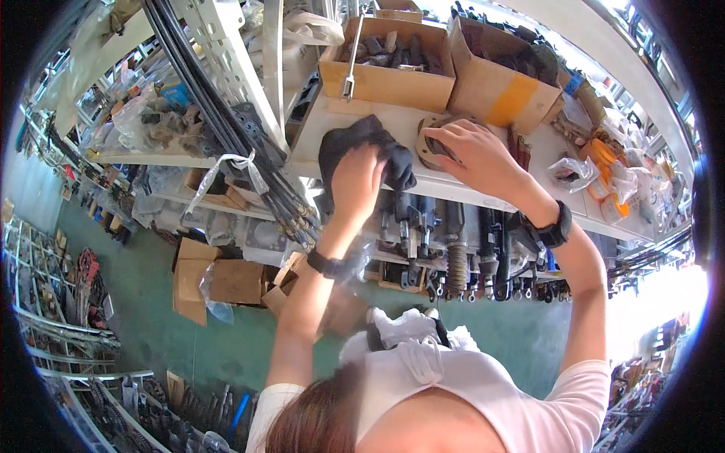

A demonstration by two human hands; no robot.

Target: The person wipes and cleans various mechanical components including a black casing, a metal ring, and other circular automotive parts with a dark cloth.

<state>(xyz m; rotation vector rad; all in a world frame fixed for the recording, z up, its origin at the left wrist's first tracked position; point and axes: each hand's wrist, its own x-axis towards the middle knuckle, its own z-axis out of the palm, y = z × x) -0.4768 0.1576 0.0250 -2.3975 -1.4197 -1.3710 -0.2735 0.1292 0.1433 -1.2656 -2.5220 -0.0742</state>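
My left hand (355,181) is closed on a bunched black cloth (337,147) lying on the white shelf, its folds spilling out past the fingers on both sides. To its right, my right hand (477,157) reaches over a round, flat, brownish metal part (427,153) with a raised rim, fingers curled across its top. The part rests near the shelf's front edge, and my fingers and palm hide much of it. A small gap separates the part from the cloth.
Behind my hands stand two open cardboard boxes (389,81) (495,94) of dark parts. A metal rod (351,64) crosses the left box. Shock absorbers (456,241) fill the level below. Black cables (219,106) hang at the left; orange-lidded jars (602,162) stand right.
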